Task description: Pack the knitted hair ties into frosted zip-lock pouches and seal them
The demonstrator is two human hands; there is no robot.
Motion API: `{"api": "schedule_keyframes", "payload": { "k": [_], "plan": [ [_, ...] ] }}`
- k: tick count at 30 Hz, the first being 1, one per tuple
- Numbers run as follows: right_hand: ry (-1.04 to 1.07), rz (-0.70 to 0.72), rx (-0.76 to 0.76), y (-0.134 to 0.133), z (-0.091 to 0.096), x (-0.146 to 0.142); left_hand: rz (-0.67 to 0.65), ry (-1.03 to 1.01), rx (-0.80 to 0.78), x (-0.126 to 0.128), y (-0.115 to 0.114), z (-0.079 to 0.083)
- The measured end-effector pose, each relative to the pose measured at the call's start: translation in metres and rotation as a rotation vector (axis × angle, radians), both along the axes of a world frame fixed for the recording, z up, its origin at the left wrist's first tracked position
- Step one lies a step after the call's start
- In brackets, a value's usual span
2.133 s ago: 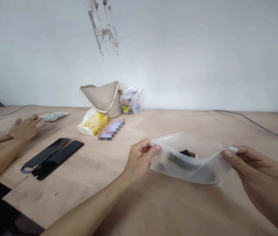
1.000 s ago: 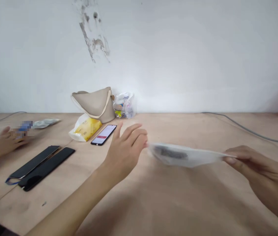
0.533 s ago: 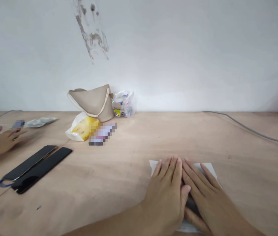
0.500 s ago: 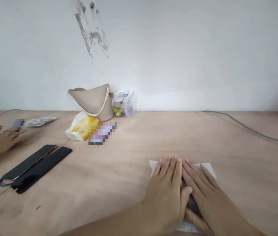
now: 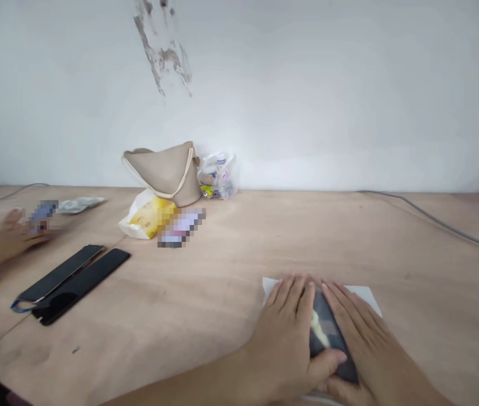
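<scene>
A translucent plastic zip bag (image 5: 360, 294) lies flat on the wooden table, with a dark object (image 5: 328, 332) with a pale streak showing through it. My left hand (image 5: 281, 352) rests palm down on the bag's near left part, its thumb across the dark object. My right hand (image 5: 368, 355) lies flat on the right side, fingers spread beside the object. Neither hand grips the bag. Much of the bag is hidden under my hands.
At far left, another person's hand (image 5: 13, 237) holds a blurred item near a silver packet (image 5: 80, 204). Two long black cases (image 5: 80, 285) lie nearby. A beige bag (image 5: 163, 175), yellow-and-white plastic bag (image 5: 148, 219), blurred phone (image 5: 181, 228) and clear bag (image 5: 218, 176) sit by the wall.
The bag, held up between my hands earlier, now lies flat on the table under them. My hands have parted slightly, showing more of the dark object. The other person's hand has barely moved.
</scene>
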State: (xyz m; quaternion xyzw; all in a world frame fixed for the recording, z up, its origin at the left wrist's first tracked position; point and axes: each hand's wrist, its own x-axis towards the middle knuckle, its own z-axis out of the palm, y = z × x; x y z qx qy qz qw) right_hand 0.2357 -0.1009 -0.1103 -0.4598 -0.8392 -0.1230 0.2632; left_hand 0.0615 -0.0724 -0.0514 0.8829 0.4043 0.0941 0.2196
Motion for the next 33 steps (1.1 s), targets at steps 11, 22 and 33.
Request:
{"api": "schedule_keyframes", "payload": {
  "k": [11, 22, 33],
  "plan": [
    [-0.076, -0.055, 0.073, -0.004, -0.011, 0.018, 0.047, 0.055, -0.099, -0.021, 0.003, -0.007],
    [-0.201, -0.065, 0.206, -0.002, -0.004, 0.029, 0.038, 0.124, -0.180, -0.029, 0.005, 0.002],
    [-0.144, 0.167, 0.259, -0.014, 0.011, 0.025, -0.189, -0.380, 0.459, -0.090, -0.003, -0.008]
  ]
}}
